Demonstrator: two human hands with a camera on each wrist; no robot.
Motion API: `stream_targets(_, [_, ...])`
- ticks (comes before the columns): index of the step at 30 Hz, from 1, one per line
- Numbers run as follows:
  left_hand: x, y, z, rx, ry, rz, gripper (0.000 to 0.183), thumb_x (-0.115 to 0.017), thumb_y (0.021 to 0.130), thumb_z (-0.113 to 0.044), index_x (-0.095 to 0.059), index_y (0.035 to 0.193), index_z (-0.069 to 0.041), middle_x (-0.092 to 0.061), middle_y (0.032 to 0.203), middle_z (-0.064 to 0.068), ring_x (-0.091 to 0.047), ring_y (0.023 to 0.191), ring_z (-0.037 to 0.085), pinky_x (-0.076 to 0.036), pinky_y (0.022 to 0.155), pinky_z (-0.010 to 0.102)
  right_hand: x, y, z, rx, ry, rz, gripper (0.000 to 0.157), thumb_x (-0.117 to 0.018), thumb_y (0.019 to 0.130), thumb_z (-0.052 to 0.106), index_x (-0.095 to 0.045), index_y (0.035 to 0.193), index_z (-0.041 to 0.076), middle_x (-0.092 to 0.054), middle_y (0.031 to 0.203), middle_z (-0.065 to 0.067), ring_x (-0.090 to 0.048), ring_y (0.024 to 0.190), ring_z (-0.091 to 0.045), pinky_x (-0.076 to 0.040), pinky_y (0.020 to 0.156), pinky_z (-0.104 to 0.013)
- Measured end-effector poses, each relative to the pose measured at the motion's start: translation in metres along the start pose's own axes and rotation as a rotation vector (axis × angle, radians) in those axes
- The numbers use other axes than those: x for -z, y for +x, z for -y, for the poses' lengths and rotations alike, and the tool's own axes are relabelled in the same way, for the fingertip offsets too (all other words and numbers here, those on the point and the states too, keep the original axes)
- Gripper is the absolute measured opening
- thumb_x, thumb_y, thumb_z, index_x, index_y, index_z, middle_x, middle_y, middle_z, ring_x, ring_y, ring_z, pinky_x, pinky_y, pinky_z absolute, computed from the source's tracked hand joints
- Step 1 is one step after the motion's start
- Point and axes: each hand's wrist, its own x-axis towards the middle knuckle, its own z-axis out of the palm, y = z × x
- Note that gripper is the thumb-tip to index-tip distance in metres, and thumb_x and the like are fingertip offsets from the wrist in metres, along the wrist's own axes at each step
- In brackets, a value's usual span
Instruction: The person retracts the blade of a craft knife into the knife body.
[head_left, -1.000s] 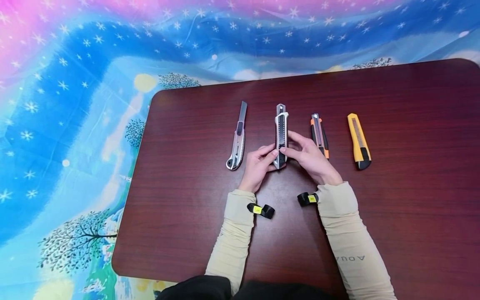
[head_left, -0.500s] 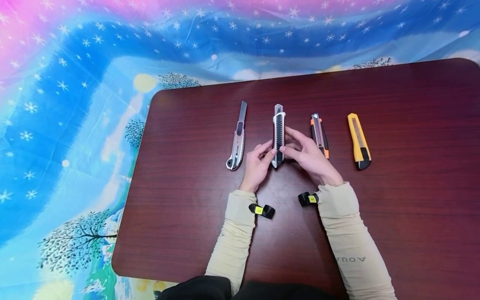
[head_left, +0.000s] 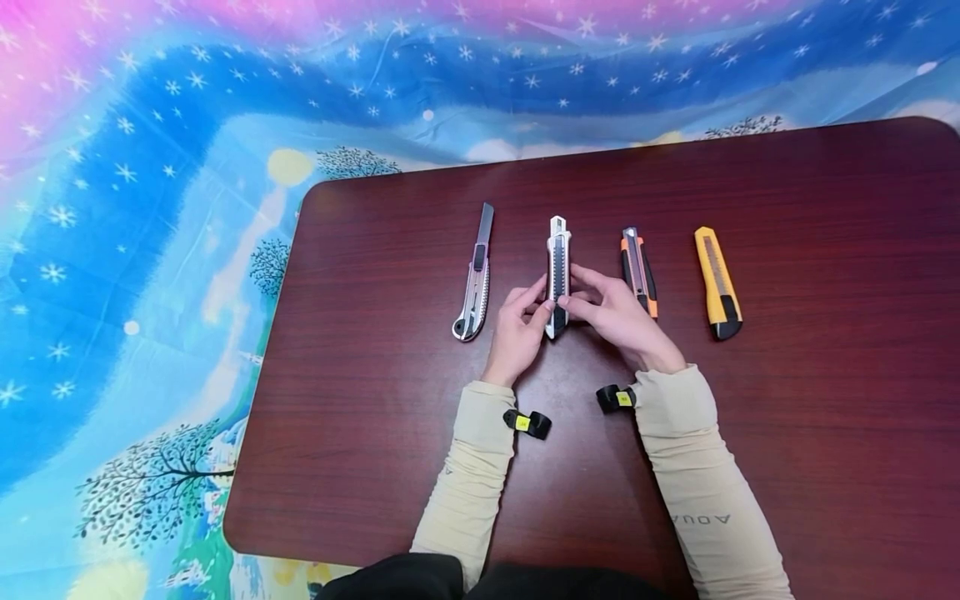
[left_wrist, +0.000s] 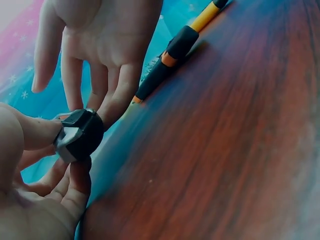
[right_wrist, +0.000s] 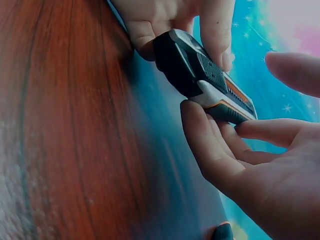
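Note:
A silver-and-black utility knife (head_left: 558,267) is held off the table by my left hand (head_left: 517,333), its blade end pointing away from me. In the left wrist view, the left thumb (left_wrist: 37,132) and fingers pinch the knife's black butt end. My right hand (head_left: 618,321) lies along the knife's right side. Its fingers (right_wrist: 210,150) touch the body from below and the side, fairly straight, while the right thumb (right_wrist: 295,72) stands apart above it. The orange trim of the body shows in the right wrist view.
On the dark red table (head_left: 360,333) lie a silver utility knife (head_left: 475,279) with its blade out to the left, an orange-and-black one (head_left: 639,267) beside my right hand, and a yellow one (head_left: 718,283) farther right. A patterned cloth (head_left: 225,150) hangs behind the table edge.
The held knife has shifted slightly left and its far end has dropped a little in the head view. My left hand has moved slightly with it; the knives on the table stay put.

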Motion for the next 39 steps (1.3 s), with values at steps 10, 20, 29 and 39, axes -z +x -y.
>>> stream_targets(10, [-0.0044, -0.0020, -0.0002, 0.000, 0.098, -0.018, 0.042, -0.058, 0.093, -0.006, -0.055, 0.135, -0.003, -0.057, 0.107, 0.014, -0.053, 0.077, 0.010, -0.045, 0.066, 0.014, -0.0001, 0.0000, 0.0005, -0.028, -0.088, -0.012, 0.061, -0.058, 0.094, 0.014, -0.033, 0.147, -0.003, -0.052, 0.139, -0.022, -0.058, 0.112, -0.018, -0.049, 0.079, -0.010])
stream_targets(20, [-0.0073, -0.0038, 0.0001, 0.030, 0.156, -0.010, 0.045, -0.057, 0.092, -0.004, -0.051, 0.136, 0.002, -0.052, 0.104, 0.011, -0.052, 0.082, 0.012, -0.043, 0.073, 0.017, -0.0001, -0.0018, 0.0020, -0.048, -0.156, 0.002, 0.061, -0.059, 0.094, 0.017, -0.036, 0.146, -0.004, -0.050, 0.142, -0.020, -0.056, 0.119, -0.027, -0.046, 0.081, -0.009])
stream_targets(29, [-0.0067, -0.0038, -0.0002, 0.001, 0.230, -0.010, 0.044, -0.054, 0.094, -0.004, -0.050, 0.137, 0.002, -0.054, 0.107, 0.014, -0.053, 0.100, 0.023, -0.046, 0.092, 0.033, -0.0039, -0.0026, 0.0047, -0.028, -0.207, 0.022, 0.056, -0.058, 0.095, 0.016, -0.038, 0.144, -0.005, -0.061, 0.129, -0.022, -0.059, 0.112, -0.022, -0.045, 0.079, -0.009])
stream_targets(39, [-0.0071, -0.0050, -0.0010, -0.020, 0.289, 0.019, 0.043, -0.051, 0.094, -0.003, -0.049, 0.137, 0.004, -0.054, 0.110, 0.015, -0.054, 0.102, 0.024, -0.047, 0.095, 0.034, -0.0071, -0.0048, 0.0056, 0.085, -0.371, 0.007, 0.052, -0.057, 0.094, 0.021, -0.047, 0.138, -0.006, -0.070, 0.108, -0.021, -0.060, 0.091, -0.016, -0.044, 0.071, -0.016])
